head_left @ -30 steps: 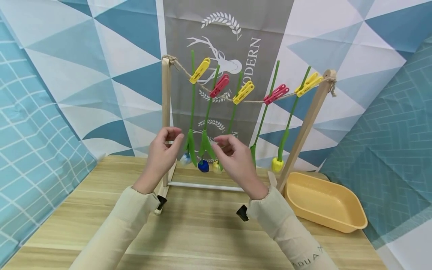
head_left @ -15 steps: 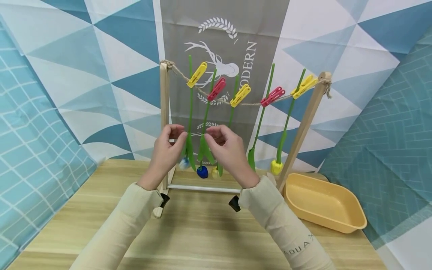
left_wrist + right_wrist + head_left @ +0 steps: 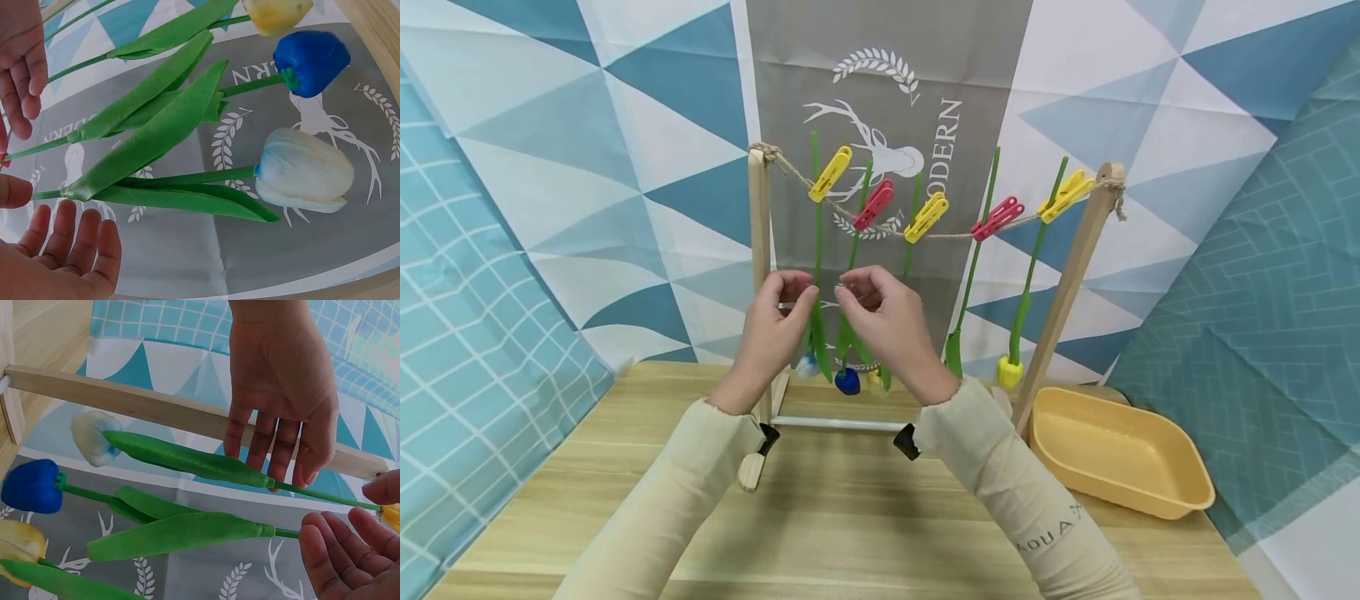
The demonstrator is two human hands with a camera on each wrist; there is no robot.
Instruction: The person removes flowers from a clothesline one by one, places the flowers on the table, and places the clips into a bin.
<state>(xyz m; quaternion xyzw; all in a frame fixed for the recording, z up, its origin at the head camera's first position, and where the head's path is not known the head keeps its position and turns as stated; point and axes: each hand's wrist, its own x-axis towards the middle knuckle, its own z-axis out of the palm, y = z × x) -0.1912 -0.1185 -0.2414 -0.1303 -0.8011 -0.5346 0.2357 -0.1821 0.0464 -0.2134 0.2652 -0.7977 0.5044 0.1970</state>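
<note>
Artificial tulips hang bloom-down from a sagging rope [image 3: 790, 170], each stem pinned by a plastic clothespin, such as the yellow clothespin [image 3: 831, 173] and the red clothespin [image 3: 875, 205]. My left hand [image 3: 775, 325] is beside the stem of the white-blue tulip [image 3: 305, 170], fingers loosely bent; whether they touch it cannot be told. Close to the stem of the blue tulip [image 3: 312, 62] is my right hand [image 3: 887, 321], fingers relaxed and thumb apart. Neither hand visibly grips anything. Behind them hangs a pale yellow tulip [image 3: 278, 14]. The right forearm hides another bloom.
The rope spans a left wooden post [image 3: 760, 221] and a right wooden post [image 3: 1070, 283]. A white rod [image 3: 842, 424] joins their feet. At far right hangs a yellow tulip [image 3: 1010, 372]. An orange-yellow basin [image 3: 1112, 481] stands on the wooden table [image 3: 842, 533].
My right hand has moved left, from beyond the blue tulip's stem to in front of it, nearing my left hand. The left hand has shifted slightly right toward the white-blue tulip's stem.
</note>
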